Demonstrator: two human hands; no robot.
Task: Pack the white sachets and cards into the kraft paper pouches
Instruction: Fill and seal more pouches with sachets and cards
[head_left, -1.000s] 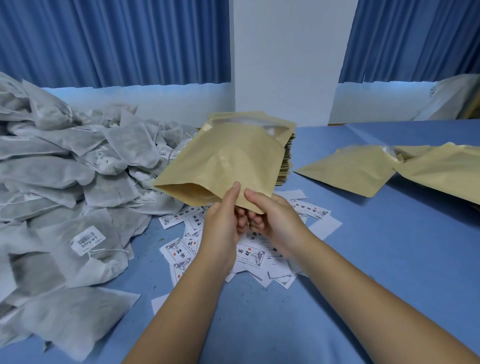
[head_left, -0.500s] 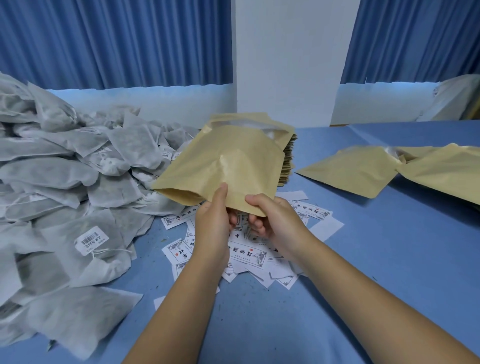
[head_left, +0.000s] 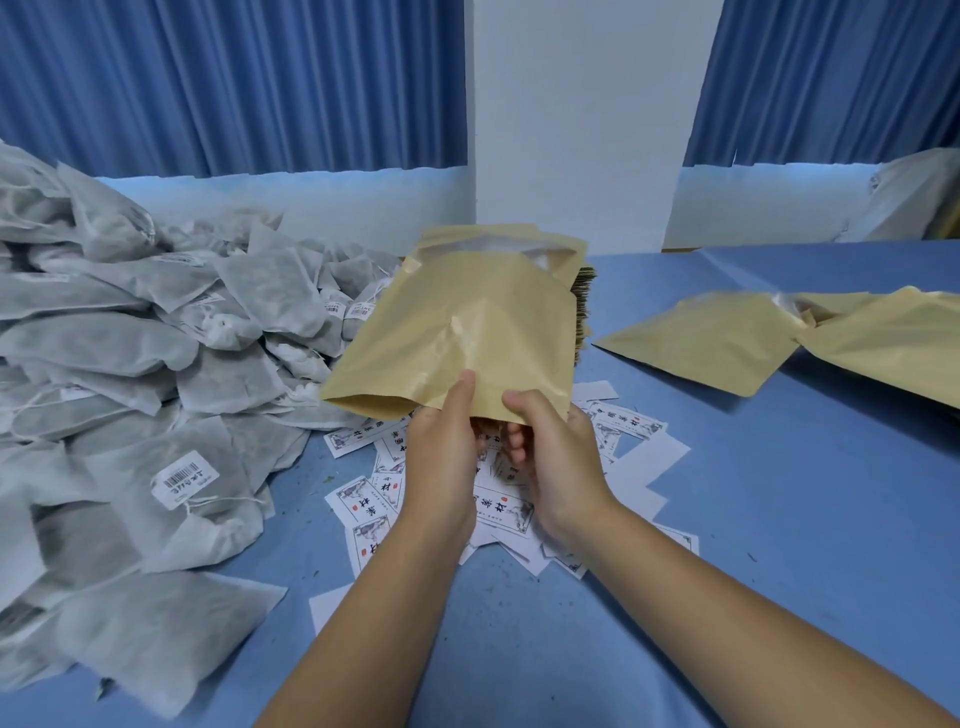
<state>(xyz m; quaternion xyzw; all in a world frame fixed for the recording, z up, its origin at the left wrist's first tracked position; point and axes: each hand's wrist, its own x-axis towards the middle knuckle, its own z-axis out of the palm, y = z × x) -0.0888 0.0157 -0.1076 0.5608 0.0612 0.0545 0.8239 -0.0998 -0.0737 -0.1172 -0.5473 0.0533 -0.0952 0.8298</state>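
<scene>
I am pinching the near edge of an empty-looking kraft pouch (head_left: 457, 332) with my left hand (head_left: 441, 457) and right hand (head_left: 556, 467) above the cards (head_left: 363, 504). The sachets (head_left: 130, 338) are lying heaped, so most packing is remaining, I judge.

Small hand-packing workroom, blue-covered table (head_left: 779, 519), bulk heap of white sachets (head_left: 130, 332) at left, stack of kraft paper pouches (head_left: 583, 312) at centre, printed cards (head_left: 628, 423) scattered below, blue curtains (head_left: 234, 83) and white pillar (head_left: 582, 114) along the top
</scene>
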